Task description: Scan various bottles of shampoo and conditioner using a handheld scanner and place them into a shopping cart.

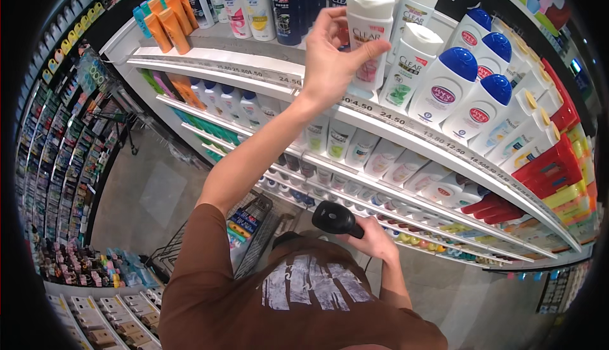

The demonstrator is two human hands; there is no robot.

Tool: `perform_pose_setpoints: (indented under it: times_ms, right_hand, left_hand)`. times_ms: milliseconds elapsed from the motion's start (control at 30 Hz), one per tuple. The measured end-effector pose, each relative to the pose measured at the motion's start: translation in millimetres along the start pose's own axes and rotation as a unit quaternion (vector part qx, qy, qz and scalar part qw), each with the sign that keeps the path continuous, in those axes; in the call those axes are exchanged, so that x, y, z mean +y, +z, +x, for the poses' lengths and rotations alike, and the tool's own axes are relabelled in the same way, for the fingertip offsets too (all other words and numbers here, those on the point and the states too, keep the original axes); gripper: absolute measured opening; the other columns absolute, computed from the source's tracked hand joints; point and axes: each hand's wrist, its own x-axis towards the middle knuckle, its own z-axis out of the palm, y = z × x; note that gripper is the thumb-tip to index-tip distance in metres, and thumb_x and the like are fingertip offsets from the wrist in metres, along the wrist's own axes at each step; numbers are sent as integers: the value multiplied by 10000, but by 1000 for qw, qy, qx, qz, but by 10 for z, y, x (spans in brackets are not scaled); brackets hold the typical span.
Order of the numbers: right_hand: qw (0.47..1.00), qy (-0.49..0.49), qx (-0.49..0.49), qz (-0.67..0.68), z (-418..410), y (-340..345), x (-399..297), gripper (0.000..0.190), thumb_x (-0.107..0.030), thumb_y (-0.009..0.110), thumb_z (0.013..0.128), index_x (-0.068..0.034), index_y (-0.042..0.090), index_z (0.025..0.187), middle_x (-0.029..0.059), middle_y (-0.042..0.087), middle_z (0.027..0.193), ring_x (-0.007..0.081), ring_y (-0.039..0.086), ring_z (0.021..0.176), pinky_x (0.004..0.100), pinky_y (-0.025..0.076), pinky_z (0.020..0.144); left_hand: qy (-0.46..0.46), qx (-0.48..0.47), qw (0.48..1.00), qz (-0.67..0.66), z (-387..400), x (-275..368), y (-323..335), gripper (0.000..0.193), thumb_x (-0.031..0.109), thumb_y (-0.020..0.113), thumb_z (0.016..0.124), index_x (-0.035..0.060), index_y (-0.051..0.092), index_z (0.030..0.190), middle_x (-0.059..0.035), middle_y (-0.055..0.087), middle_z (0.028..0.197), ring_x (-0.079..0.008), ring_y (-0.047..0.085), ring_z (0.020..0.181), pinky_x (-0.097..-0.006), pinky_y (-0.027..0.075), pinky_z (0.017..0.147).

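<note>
My left hand (333, 60) is wrapped around a white Clear shampoo bottle (368, 31) at the front of the upper shelf (266, 72). Its thumb lies across the front of the bottle and the other fingers reach behind it. Just right of it stands another white Clear bottle (409, 69) with green leaves on its label. Low in front of my body, my right hand (376, 238) grips the handle of a black handheld barcode scanner (333, 218). The scanner's head points to the left, away from the shelves.
White bottles with blue caps (442, 83) stand to the right, then red bottles (552, 164). Orange tubes (173, 29) stand at the upper left. Lower shelves (342, 164) hold more bottles. A wire shopping cart (257, 236) with packaged goods is by my left side.
</note>
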Motion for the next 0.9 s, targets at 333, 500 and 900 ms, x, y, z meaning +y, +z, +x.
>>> perform_pose_setpoints:
  times_ms: [333, 500, 900]
  right_hand:
    - [997, 0, 76, 20, -168, 94, 145, 319, -164, 833, 835, -49, 731, 1114, 132, 682, 771, 194, 558, 634, 351, 484, 650]
    - [998, 41, 36, 5, -94, 51, 146, 378, -263, 815, 853, -28, 722, 1134, 173, 702, 826, 298, 629, 719, 389, 510, 702]
    - [996, 87, -19, 0, -13, 33, 103, 500, -398, 778, 882, 16, 707, 1154, 229, 715, 838, 368, 709, 751, 414, 539, 720]
  left_hand:
    - [-72, -28, 996, 48, -66, -255, 94, 699, 163, 902, 829, -50, 471, 1336, -168, 630, 1251, -226, 647, 1187, -343, 574, 1001]
    - [-56, -43, 995, 71, -67, -234, 83, 708, 182, 892, 844, -62, 463, 1351, -171, 631, 1246, -226, 648, 1182, -337, 575, 997]
    - [86, 83, 962, 247, -476, -102, -802, 321, 75, 733, 967, 33, 608, 1260, -92, 735, 1114, -158, 694, 1064, -319, 529, 967]
